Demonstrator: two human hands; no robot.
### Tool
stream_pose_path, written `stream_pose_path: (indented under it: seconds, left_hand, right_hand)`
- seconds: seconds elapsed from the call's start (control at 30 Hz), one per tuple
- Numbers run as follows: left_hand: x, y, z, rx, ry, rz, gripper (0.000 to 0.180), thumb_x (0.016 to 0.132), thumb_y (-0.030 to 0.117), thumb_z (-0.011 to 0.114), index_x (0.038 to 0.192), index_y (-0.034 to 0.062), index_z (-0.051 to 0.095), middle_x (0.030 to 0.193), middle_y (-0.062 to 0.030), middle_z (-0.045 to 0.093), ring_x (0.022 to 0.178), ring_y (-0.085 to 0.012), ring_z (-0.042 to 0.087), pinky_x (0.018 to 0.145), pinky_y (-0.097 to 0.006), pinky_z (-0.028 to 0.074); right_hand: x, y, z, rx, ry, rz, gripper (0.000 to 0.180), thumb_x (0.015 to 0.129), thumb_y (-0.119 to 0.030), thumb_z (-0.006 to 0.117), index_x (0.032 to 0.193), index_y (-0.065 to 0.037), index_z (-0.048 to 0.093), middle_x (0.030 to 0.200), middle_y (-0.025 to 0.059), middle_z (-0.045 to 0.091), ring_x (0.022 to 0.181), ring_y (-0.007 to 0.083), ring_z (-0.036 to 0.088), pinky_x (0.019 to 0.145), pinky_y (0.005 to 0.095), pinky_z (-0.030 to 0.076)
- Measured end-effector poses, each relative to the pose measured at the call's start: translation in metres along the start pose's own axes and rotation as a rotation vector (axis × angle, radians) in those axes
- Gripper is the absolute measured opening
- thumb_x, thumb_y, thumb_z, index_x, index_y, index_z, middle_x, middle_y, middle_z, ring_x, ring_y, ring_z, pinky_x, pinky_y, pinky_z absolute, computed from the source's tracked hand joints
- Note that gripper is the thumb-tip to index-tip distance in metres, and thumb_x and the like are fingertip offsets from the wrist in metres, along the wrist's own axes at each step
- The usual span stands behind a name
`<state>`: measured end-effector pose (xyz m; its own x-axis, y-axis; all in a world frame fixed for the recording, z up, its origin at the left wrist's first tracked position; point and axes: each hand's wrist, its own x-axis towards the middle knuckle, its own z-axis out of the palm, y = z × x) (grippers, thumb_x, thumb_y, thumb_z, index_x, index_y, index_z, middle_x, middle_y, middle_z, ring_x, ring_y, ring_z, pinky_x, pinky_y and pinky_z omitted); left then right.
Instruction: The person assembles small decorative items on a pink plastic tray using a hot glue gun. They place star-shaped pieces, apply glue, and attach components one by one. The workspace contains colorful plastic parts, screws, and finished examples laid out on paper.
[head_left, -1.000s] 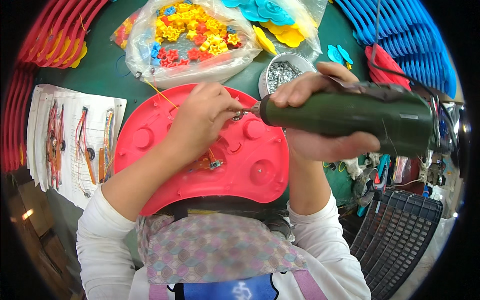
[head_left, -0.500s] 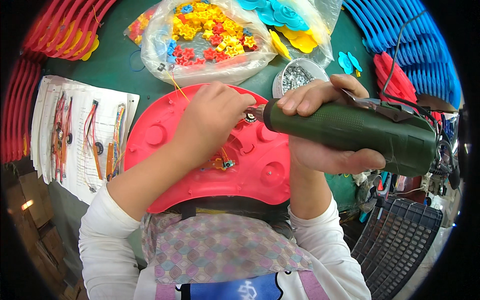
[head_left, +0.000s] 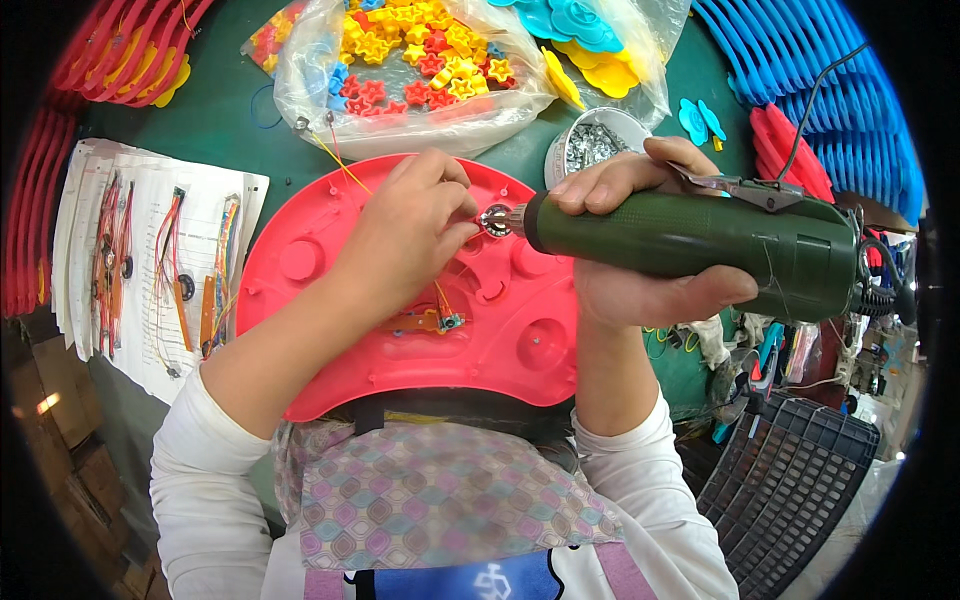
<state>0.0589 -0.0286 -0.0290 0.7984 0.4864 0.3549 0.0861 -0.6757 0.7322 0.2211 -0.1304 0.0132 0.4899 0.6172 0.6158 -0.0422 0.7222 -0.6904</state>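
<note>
Green worktable (head_left: 215, 140), by which the work was borne; red plastic shell (head_left: 485, 355), placed at the table's near side before a patterned apron (head_left: 450, 500), its moulded hollow face turned up; clear plastic bag (head_left: 430, 130), laid open beyond the shell and filled with star-shaped pieces (head_left: 430, 60) in yellow, red and blue; paper sheets (head_left: 150, 300), piled left of the shell, with wired parts (head_left: 122, 270) spread on top; green power screwdriver (head_left: 690, 245), held nearly level, its bit pointed leftward over the shell; right hand (head_left: 625, 290), by which the screwdriver's body was gripped; left hand (head_left: 410, 225), its fingers bunched narrowly near the bit, though whether anything was pinched could not be told; white tub (head_left: 640, 127), filled with small metal pieces (head_left: 590, 147); round part (head_left: 495, 226), seen beneath the bit's tip; small circuit board (head_left: 450, 322), wired and set within the shell.
</note>
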Motion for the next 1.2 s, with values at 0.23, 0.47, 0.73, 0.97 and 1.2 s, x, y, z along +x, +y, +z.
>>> stream_pose_path:
  seconds: [0.23,0.47,0.73,0.97,1.2]
  left_hand:
    - [-0.003,0.0,0.002,-0.002,0.002,-0.01,0.022,0.076,0.002,0.08,0.093,0.0014,0.066,0.104,-0.0119,0.06,0.103,-0.031,0.062,0.088,-0.041,0.052]
    - [-0.003,-0.006,0.008,-0.022,0.065,0.063,0.019,0.075,0.0,0.076,0.089,0.0015,0.064,0.1,-0.0108,0.06,0.097,-0.0313,0.061,0.083,-0.041,0.053]
    - [-0.004,-0.002,0.002,0.016,0.002,0.05,0.021,0.081,-0.002,0.071,0.1,0.002,0.064,0.103,-0.0132,0.061,0.102,-0.0346,0.062,0.087,-0.042,0.052]
    - [0.006,-0.001,-0.063,0.185,-0.14,0.07,0.026,0.084,-0.007,0.059,0.109,0.0016,0.064,0.106,-0.0159,0.063,0.109,-0.0362,0.058,0.097,-0.043,0.048]
    - [-0.007,-0.015,-0.077,0.551,-0.191,0.264,0.019,0.081,0.005,0.071,0.1,0.0059,0.069,0.103,-0.0073,0.063,0.11,-0.0299,0.057,0.097,-0.043,0.048]
  right_hand:
    - [0.002,0.003,0.0,0.097,-0.01,0.09,0.109,0.078,-0.095,0.046,0.13,0.001,0.052,0.085,0.0138,0.065,0.069,0.0262,0.065,0.069,0.0405,0.057]
    - [0.014,0.016,0.004,0.087,-0.258,0.098,0.114,0.072,-0.097,0.05,0.122,0.005,0.051,0.082,0.0149,0.064,0.069,0.0251,0.066,0.065,0.0379,0.059]
    - [-0.001,-0.027,0.0,-0.103,0.254,0.055,0.109,0.083,-0.093,0.04,0.132,0.003,0.053,0.074,0.009,0.06,0.066,0.0228,0.062,0.062,0.0362,0.053]
    - [-0.041,-0.123,-0.089,-0.368,0.569,0.363,0.084,0.096,-0.079,0.037,0.125,-0.002,0.054,0.072,0.0079,0.056,0.066,0.022,0.057,0.063,0.0366,0.047]
    - [-0.079,-0.119,-0.128,-0.487,0.495,0.365,0.072,0.102,-0.066,0.043,0.129,0.001,0.05,0.079,0.0091,0.058,0.072,0.0226,0.059,0.071,0.04,0.052]
